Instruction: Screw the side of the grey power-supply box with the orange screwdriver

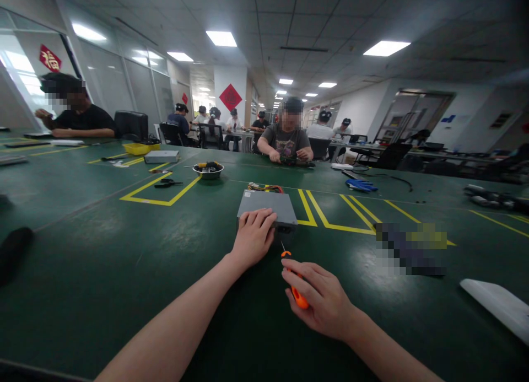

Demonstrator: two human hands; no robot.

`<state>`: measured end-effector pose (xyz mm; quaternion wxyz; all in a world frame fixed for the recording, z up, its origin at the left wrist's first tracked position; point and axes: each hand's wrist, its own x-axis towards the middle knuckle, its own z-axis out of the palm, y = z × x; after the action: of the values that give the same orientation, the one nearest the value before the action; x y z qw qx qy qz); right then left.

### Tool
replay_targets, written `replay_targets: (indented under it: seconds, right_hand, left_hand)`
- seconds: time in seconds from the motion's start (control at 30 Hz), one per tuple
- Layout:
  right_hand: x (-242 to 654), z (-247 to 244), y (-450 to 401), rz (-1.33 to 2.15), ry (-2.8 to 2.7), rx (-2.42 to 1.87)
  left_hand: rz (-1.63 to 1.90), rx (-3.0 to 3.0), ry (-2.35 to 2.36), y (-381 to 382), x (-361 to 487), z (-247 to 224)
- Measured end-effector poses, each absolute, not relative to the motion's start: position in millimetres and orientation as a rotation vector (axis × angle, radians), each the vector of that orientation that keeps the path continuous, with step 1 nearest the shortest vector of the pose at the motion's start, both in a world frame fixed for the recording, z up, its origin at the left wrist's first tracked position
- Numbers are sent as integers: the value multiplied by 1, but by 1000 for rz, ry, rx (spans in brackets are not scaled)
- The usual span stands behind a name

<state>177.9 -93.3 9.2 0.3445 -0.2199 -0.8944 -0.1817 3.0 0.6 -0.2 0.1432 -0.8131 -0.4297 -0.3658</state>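
A grey metal computer power supply (278,204) lies on the green table in front of me. Its socket side faces me, and coloured cables (264,188) come out at its far edge. My left hand (255,236) grips the near left part of the box, fingers on the top and thumb side against the near face. In my right hand (318,296) is an orange-handled screwdriver (298,298), fingers wrapped about the handle. The thin shaft points up towards the box's near face, just below the socket; whether the tip touches it I cannot tell.
Yellow tape outlines mark the green table (198,236). Beyond stand a metal bowl (208,171) with tools, a yellow tray (141,149) and another grey box (161,156). Blue gloves (360,185) and a white object (498,305) lie to the right. A co-worker (285,136) sits opposite.
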Motion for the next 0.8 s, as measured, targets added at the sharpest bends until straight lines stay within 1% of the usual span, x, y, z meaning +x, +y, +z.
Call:
replay_targets:
  seconds: [0.2,0.43,0.57,0.8]
  right_hand:
    - [178,14,-93,-364,-2207,-639]
    - [176,13,-99,-342,-2394,-603]
    - [173,14,-101,-324,-2400,-612]
    - [168,9,-102,-69,-2298,-676]
  left_hand:
    - [-1075,-2340,-1233,1,3,0]
    - [-1074,-2341,-1199,1,0,-1]
    - [-1056,-2371,-1122,0,-1,-2]
    - [-1096,-2441,-1017,1,-1,-6]
